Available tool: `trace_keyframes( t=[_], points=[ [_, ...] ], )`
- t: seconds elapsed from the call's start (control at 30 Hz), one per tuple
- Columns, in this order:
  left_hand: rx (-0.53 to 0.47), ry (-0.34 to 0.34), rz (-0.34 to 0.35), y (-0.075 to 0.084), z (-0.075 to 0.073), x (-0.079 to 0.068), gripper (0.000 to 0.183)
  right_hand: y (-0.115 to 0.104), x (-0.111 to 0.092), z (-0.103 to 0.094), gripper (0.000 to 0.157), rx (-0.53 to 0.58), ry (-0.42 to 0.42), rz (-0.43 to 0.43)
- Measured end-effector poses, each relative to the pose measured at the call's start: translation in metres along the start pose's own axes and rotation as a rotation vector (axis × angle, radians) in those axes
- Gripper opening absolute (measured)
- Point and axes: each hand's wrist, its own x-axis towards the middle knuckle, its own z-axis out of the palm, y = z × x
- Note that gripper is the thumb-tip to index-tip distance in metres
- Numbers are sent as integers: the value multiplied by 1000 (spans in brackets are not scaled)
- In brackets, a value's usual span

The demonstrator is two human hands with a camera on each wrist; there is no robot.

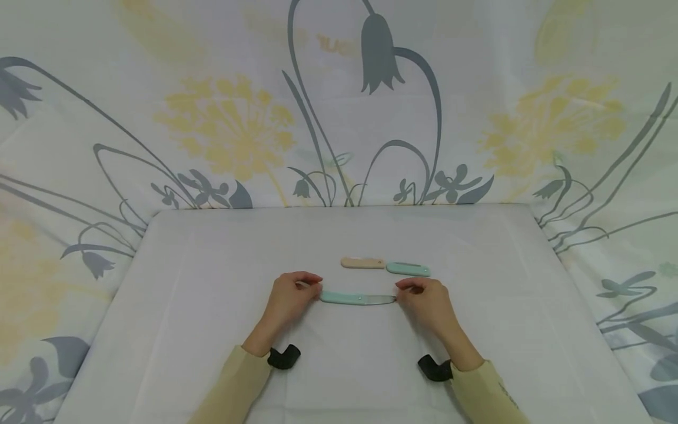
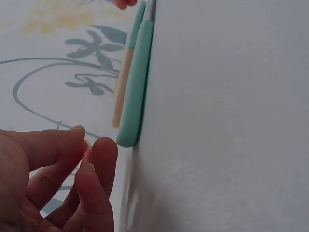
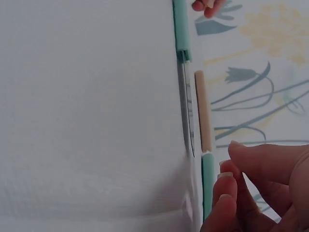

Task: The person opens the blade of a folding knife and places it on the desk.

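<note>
On the white cloth-covered table (image 1: 212, 253), an unfolded mint-green-handled knife with a metal blade (image 1: 349, 298) is lying crosswise. We are curling our left hand (image 1: 293, 297) loosely beside its handle end and our right hand (image 1: 428, 298) beside its tip, thumbs near fingertips, gripping nothing. Beyond, a beige folded knife (image 1: 362, 263) and a mint-green folded knife (image 1: 408, 270) are lying end to end.

The left sleeve (image 1: 233, 383) and the right sleeve (image 1: 484, 394) are pale yellowish; the right one has small dark marks. Both wrist cameras (image 1: 284, 357) look black.
</note>
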Motion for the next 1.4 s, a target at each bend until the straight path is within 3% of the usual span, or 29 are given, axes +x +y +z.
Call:
trace_keyframes(
  t=[0.23,0.37,0.8,1.07,1.4],
  points=[
    [-5,3,13,9,-5,18,13,-4,14,-7,15,58,4,14],
    [-19,-14,8,12,-3,31,13,-7,26,-7,15,44,21,-26],
    [-31,-84,46,22,17,69,16,-19,57,20,16,-11,61,-139],
    [5,-124,12,20,26,75,16,-13,68,30,21,-105,56,-201],
    [96,-109,-5,25,28,73,16,-16,70,33,22,-251,-26,-115]
  ],
)
